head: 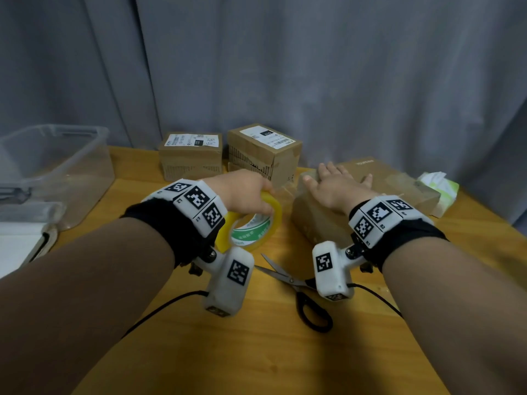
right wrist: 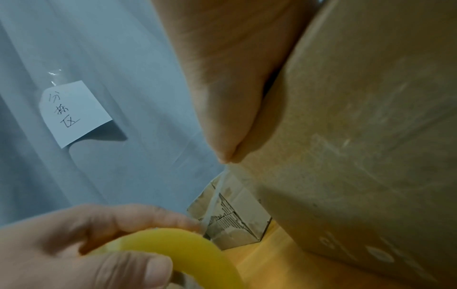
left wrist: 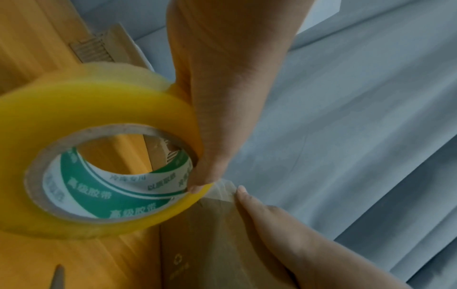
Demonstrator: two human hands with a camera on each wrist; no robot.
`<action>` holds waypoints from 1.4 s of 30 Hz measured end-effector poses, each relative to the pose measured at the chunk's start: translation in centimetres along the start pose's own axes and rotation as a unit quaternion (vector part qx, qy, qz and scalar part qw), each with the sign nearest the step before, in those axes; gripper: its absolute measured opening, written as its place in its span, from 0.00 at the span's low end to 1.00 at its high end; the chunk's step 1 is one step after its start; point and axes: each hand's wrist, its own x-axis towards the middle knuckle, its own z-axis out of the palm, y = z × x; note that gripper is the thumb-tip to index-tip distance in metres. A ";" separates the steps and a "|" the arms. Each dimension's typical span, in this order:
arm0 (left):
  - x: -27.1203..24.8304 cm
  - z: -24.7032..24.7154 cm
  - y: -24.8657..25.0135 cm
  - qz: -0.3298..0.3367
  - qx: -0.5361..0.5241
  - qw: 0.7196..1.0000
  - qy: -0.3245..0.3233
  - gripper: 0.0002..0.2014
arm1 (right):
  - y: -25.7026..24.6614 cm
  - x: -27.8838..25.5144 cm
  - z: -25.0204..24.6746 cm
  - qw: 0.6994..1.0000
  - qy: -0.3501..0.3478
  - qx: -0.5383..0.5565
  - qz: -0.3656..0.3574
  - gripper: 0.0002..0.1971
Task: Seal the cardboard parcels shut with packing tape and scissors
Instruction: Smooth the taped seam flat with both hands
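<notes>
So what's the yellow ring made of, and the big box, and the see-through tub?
The tape roll looks like glossy, see-through yellowish plastic film wound on a cardboard core; the core's brown edge shows in the left wrist view. The box under the right hand is matte brown cardboard, scuffed. The tub is probably clear, cloudy plastic: you can see through its walls.

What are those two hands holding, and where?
The left hand grips the yellow tape roll by its rim. The right hand lies flat on the brown cardboard parcel, holding nothing.

Left hand [head: 245, 192] gripping — right hand [head: 336, 186] flat.
</notes>
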 end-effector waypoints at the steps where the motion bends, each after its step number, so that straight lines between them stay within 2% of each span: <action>1: 0.2 0.0 0.0 0.001 -0.001 1.000 0.000 0.26 | -0.2 0.0 0.1 1.000 0.007 0.006 0.001 0.36; 5: 1.2 -0.1 0.3 -0.002 -0.002 1.000 -0.007 0.24 | -1.2 -0.2 0.2 0.999 0.035 0.020 0.019 0.36; 10: 1.2 0.1 0.4 0.002 -0.004 1.000 0.010 0.27 | -1.8 0.1 1.0 0.998 0.064 -0.004 0.023 0.32; 14: 0.6 0.3 0.3 0.020 -0.005 0.998 0.051 0.27 | -2.4 0.2 1.1 0.998 0.054 -0.031 0.030 0.32; 20: 0.9 0.6 0.2 0.013 -0.020 0.995 0.093 0.32 | -3.0 0.1 1.4 0.996 0.054 -0.067 0.026 0.29; 28: 1.1 1.2 0.3 0.025 -0.044 0.993 0.107 0.30 | -3.5 0.0 0.8 0.995 0.030 -0.087 0.032 0.31; 36: 0.6 3.0 -0.8 -0.008 -0.064 0.987 0.150 0.28 | -2.9 0.1 1.1 0.998 0.044 -0.041 0.017 0.30; 42: 1.0 2.7 -0.7 -0.010 -0.086 0.985 0.149 0.28 | -3.0 0.1 1.3 0.997 0.056 -0.049 0.009 0.29</action>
